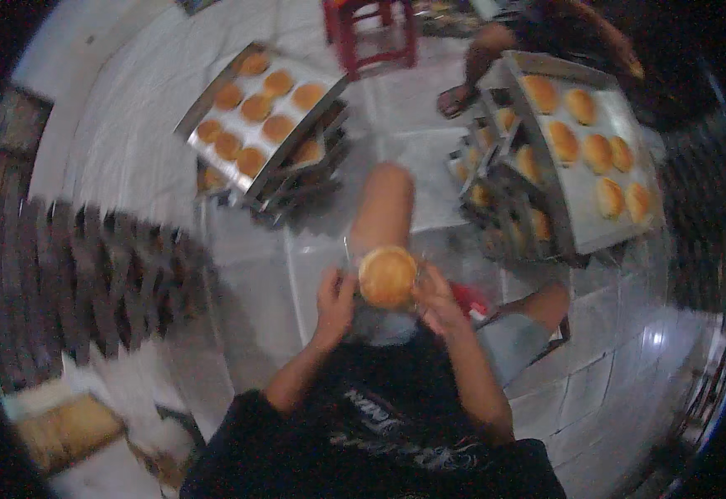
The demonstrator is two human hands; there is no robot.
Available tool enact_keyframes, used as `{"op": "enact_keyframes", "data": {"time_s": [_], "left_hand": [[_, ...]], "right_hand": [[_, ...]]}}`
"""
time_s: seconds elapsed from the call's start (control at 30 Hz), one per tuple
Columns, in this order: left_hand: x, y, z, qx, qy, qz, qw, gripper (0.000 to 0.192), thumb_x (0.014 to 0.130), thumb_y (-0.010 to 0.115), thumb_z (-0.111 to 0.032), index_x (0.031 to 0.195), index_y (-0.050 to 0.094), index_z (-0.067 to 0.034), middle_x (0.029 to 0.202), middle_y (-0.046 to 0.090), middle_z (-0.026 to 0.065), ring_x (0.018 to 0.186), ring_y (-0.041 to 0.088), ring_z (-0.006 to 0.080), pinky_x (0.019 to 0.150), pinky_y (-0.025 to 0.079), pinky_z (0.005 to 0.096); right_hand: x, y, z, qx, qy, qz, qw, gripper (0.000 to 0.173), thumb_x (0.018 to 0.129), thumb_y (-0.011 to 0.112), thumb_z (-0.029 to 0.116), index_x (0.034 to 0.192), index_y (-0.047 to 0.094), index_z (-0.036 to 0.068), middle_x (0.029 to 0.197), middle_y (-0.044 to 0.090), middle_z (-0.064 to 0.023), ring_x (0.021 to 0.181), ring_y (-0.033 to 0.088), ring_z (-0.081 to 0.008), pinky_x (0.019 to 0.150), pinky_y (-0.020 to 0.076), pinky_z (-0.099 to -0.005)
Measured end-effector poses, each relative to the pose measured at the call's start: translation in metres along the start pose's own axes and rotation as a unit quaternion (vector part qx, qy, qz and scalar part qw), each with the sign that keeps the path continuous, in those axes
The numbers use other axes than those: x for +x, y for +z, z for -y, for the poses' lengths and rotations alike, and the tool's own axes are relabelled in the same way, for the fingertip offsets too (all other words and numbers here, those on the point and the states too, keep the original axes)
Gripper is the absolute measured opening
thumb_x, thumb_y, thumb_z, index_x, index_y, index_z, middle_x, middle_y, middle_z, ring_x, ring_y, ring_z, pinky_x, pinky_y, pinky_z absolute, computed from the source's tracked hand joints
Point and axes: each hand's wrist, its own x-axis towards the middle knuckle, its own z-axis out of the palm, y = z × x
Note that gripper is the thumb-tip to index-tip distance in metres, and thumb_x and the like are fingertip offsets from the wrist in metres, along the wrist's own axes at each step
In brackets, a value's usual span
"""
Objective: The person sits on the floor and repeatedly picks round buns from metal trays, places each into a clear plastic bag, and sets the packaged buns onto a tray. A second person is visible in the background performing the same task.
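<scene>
A round golden-brown bun (388,276) is held in front of my body, above my lap. My right hand (439,302) grips its right edge, with the fingers curled. At the bun's left edge is my left hand (336,302), its fingers bent. Blur hides whether those fingers press on the bun or pinch something thin and clear beside it. A metal tray (288,146) of round buns tops a stack ahead on the left. Longer buns (598,153) lie on another metal tray (594,234), atop a stack on the right.
A red plastic stool (372,59) stands ahead on the tiled floor (394,146). Another person's leg (484,59) and arm are behind the right stack. Dark stacked trays (88,268) line the left side. A brown box (67,430) sits at lower left. Something red (469,299) lies beside my right hand.
</scene>
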Motion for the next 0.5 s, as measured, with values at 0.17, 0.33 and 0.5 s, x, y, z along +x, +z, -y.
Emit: {"op": "enact_keyframes", "data": {"time_s": [0.17, 0.33, 0.5], "left_hand": [[-0.002, 0.027, -0.041, -0.065, 0.076, 0.118, 0.988, 0.023, 0.082, 0.061, -0.006, 0.101, 0.05, 0.0, 0.088, 0.052, 0.006, 0.083, 0.052, 0.0113, 0.071, 0.047, 0.0261], [0.001, 0.063, -0.061, 0.068, 0.1, 0.293, 0.948, 0.038, 0.079, 0.065, -0.01, 0.113, 0.049, -0.002, 0.105, 0.054, 0.0127, 0.094, 0.055, 0.0216, 0.078, 0.047, 0.0314], [0.007, 0.162, -0.01, 0.4, 0.359, 0.335, 0.774, 0.048, 0.074, 0.065, -0.019, 0.117, 0.049, -0.003, 0.109, 0.055, 0.0204, 0.105, 0.052, 0.0342, 0.092, 0.04, 0.0436]], "right_hand": [[-0.056, 0.029, 0.114, -0.513, -0.194, -0.063, 0.834, 0.058, 0.075, 0.069, 0.011, 0.126, 0.043, 0.001, 0.121, 0.053, -0.0135, 0.109, 0.052, -0.0245, 0.092, 0.042, -0.0359], [-0.106, -0.028, 0.261, -0.52, -0.5, -0.448, 0.528, 0.05, 0.076, 0.062, -0.002, 0.123, 0.044, -0.004, 0.113, 0.057, -0.0164, 0.102, 0.057, -0.0273, 0.087, 0.0462, -0.0328], [-0.075, -0.016, 0.184, -0.71, -0.23, -0.279, 0.604, 0.051, 0.075, 0.056, 0.009, 0.124, 0.044, 0.003, 0.113, 0.054, -0.0204, 0.105, 0.053, -0.0342, 0.092, 0.0413, -0.042]]}}
